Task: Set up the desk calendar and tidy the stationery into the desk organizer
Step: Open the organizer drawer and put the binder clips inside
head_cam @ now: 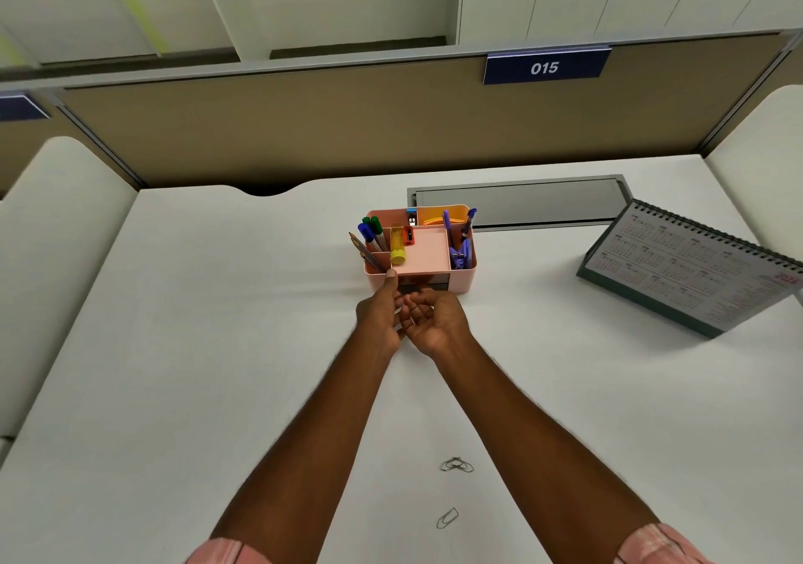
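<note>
Head view shows both hands bunched together in front of the pink plastic desk organizer [420, 255] on the white desk [174, 346]. Left hand [381, 315] has its fingertip on the front rim; right hand [434, 320] is curled palm-up, and can't tell if either grip holds anything. Thin wire paper clips [456, 465] lie near the person: light, springy, slippery, so probably pinch them by the loop. Spiral-bound desk calendar [691, 268] stands right

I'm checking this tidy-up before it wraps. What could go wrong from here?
1. The paper clips lie loose on the desk near the person, behind both hands, so they may be overlooked.
2. The hands work right at the organizer; a nudge could tip the leaning pencils.
</note>
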`<action>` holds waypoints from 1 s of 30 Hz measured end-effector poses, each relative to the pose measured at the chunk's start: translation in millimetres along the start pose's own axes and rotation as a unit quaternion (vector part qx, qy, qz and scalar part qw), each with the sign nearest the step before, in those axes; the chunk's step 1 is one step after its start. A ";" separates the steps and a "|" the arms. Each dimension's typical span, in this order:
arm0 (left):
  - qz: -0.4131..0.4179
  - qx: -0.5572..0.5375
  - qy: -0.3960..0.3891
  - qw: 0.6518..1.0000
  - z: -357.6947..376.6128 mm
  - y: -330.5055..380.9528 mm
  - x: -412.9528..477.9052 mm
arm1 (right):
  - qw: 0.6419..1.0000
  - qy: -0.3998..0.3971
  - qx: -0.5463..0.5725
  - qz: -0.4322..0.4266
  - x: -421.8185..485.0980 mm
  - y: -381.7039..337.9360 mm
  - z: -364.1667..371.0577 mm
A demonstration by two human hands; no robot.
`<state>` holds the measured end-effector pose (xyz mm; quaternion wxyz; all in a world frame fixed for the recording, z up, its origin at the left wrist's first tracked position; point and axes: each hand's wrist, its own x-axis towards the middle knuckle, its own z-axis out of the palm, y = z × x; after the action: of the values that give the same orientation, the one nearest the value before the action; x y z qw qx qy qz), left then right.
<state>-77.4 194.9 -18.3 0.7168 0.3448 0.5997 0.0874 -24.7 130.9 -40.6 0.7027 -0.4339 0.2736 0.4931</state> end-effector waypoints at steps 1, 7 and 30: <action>0.002 0.001 0.005 1.000 -0.2 0.3 0.5 | 1.000 0.001 -0.010 0.002 0.4 -0.8 0.5; -0.009 -0.003 0.015 1.000 -4.8 -1.1 1.8 | 0.999 0.009 -0.048 0.006 0.9 -2.7 1.3; -0.003 0.007 0.041 0.999 -10.5 -3.6 2.5 | 0.998 -0.021 0.062 -0.023 2.4 20.3 -1.5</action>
<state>-87.5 197.6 -22.9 0.6891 0.3445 0.6304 0.0954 -42.6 133.5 -50.2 0.7449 -0.3857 0.2787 0.4677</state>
